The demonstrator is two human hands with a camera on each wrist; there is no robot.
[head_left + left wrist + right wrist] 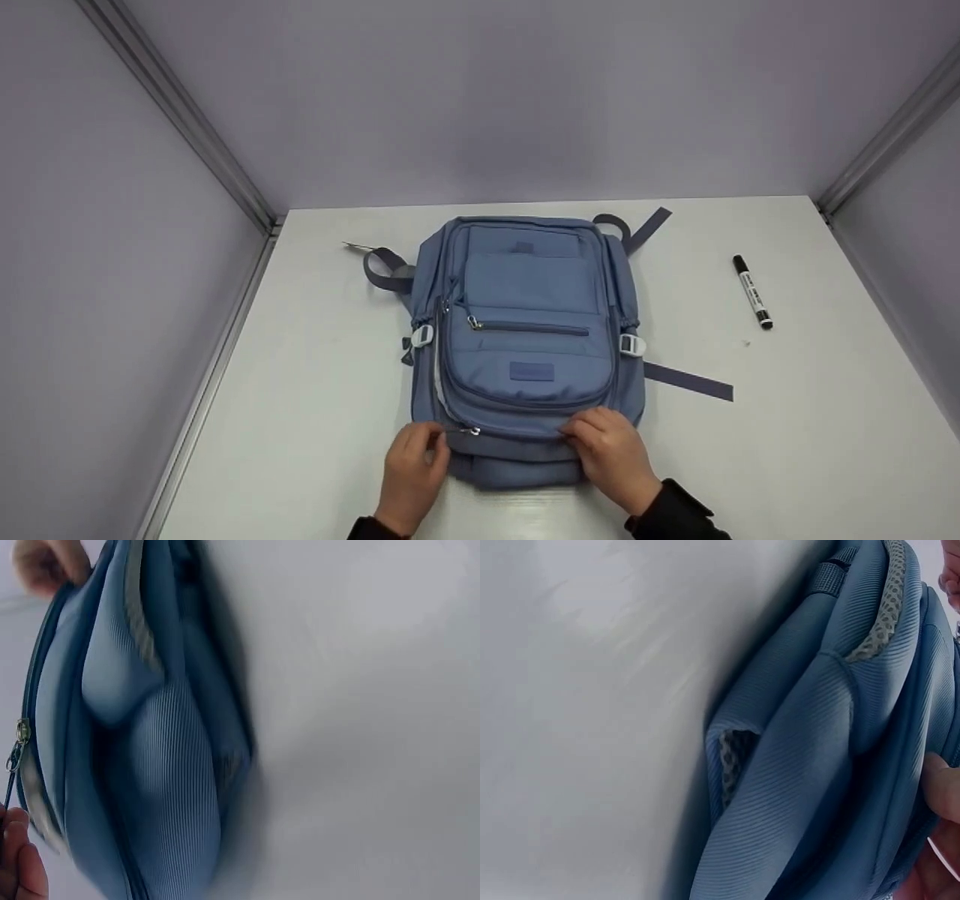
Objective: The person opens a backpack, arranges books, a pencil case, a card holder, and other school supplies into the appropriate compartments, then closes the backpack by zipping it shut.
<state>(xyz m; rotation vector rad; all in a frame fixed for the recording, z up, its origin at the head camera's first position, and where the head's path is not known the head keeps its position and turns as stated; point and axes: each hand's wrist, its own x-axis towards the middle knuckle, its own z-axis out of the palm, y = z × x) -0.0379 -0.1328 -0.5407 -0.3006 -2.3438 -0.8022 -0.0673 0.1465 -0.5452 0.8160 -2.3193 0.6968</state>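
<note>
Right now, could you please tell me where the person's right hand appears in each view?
Head: the right hand is low, right of centre.
Left wrist: in the top left corner.
Right wrist: at the right edge, below mid-height, partly cut off.
Shared landmark: the blue backpack it pinches.

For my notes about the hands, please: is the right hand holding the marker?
No, the right hand grips the backpack near its bottom, while the marker lies apart on the table.
</note>
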